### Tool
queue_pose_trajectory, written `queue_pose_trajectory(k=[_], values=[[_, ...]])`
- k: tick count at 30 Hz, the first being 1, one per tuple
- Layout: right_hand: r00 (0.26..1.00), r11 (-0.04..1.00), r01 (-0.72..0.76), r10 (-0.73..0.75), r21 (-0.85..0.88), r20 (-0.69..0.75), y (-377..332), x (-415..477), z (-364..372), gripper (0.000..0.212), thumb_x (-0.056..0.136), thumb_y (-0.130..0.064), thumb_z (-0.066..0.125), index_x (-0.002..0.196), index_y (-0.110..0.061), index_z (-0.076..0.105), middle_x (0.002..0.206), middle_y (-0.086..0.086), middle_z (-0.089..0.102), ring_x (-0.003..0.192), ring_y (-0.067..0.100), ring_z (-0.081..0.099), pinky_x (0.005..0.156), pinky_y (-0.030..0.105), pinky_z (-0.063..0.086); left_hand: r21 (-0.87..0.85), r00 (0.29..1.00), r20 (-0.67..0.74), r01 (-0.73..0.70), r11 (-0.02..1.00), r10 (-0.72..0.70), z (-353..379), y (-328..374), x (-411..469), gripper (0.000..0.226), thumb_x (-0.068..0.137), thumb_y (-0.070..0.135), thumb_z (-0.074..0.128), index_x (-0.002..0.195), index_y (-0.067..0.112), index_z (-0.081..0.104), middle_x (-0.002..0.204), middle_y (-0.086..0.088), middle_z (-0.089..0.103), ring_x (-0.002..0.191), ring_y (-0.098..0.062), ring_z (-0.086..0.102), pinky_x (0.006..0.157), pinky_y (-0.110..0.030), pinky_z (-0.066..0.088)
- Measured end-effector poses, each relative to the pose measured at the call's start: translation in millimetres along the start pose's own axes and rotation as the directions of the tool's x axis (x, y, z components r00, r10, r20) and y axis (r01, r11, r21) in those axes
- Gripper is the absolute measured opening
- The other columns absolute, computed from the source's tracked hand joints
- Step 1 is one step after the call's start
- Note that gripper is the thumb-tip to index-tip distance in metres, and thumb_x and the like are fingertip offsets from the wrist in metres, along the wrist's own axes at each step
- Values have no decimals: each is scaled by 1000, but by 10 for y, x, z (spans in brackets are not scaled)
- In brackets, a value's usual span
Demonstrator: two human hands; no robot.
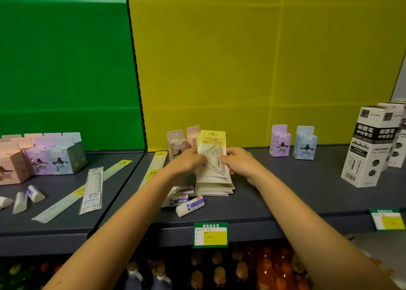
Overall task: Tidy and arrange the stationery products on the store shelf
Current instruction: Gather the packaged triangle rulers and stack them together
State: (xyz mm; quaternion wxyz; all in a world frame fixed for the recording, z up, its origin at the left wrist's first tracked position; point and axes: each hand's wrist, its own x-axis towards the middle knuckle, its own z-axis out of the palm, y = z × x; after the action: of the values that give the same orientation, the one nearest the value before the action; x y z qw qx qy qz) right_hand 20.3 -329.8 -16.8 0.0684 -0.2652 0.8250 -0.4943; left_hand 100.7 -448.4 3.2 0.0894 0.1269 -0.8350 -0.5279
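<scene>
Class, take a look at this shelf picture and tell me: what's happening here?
A person is tidying a stationery shelf. The left hand and right hand grip the stack of set-square packets from either side, apparently squaring it up. Erasers lie loose just in front of the stack, and long rulers lie askew to the left. Small pastel boxes and tall black-and-white refill boxes stand to the right.
</scene>
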Motion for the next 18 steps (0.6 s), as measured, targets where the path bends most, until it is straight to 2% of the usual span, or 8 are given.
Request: queue_pose_trajectory(k=[4,7,9,11,13,15,16,18], values=[[998,990,-42,46,-134,31,109,41,28,29,93,-17,45,115,-7,61,94,6,62,65,11,50,57,24,39,269,998,59,20,963,-37,-41,-84,91,22,89,10,49,103,1,62,112,-14,61,96,-22,55,80,-26,43],[998,968,-39,51,-250,44,146,43,35,31,92,-21,47,113,-9,65,109,10,67,88,21,58,67,28,39,412,997,49,35,911,-61,-54,-140,131,31,89,18,50,109,0,64,120,-14,61,107,-26,54,93,-33,41],[997,956,-38,55,-290,51,150,42,34,28,92,-22,47,102,-7,68,103,10,68,92,24,59,71,29,38,456,997,41,33,889,-58,-66,-182,154,30,89,21,50,106,1,65,111,-13,62,101,-25,54,89,-33,42],[998,952,-35,48,-304,33,167,38,30,27,91,-21,46,74,-9,63,78,8,61,73,20,52,60,29,32,485,998,33,26,874,-48,-72,-205,146,25,90,20,47,93,3,66,94,-11,58,88,-24,51,78,-29,39],[997,983,-60,66,-171,32,178,43,24,29,92,-20,44,64,-14,50,71,5,54,69,17,48,61,29,34,499,999,19,21,867,-35,-94,-221,129,21,90,16,44,78,5,57,78,-10,52,75,-23,45,66,-29,33],[985,974,-145,127,171,115,191,12,31,23,95,-20,41,91,-11,62,94,4,63,93,16,57,89,30,45,463,999,31,21,886,-40,-127,-237,119,22,90,13,43,77,2,56,77,-13,51,73,-22,44,64,-29,33],[974,916,-203,154,347,165,187,-23,39,27,97,-19,38,108,-10,60,101,1,63,101,14,56,99,29,42,424,997,53,21,905,-48,-142,-235,108,24,90,11,43,83,-2,61,85,-15,55,78,-22,48,71,-31,38],[962,787,-254,148,562,228,153,-108,66,33,100,-20,33,123,-8,53,106,2,60,101,13,54,98,27,40,355,992,98,37,934,-77,-157,-219,69,29,92,7,41,106,-7,62,106,-14,59,95,-20,52,89,-31,40]])
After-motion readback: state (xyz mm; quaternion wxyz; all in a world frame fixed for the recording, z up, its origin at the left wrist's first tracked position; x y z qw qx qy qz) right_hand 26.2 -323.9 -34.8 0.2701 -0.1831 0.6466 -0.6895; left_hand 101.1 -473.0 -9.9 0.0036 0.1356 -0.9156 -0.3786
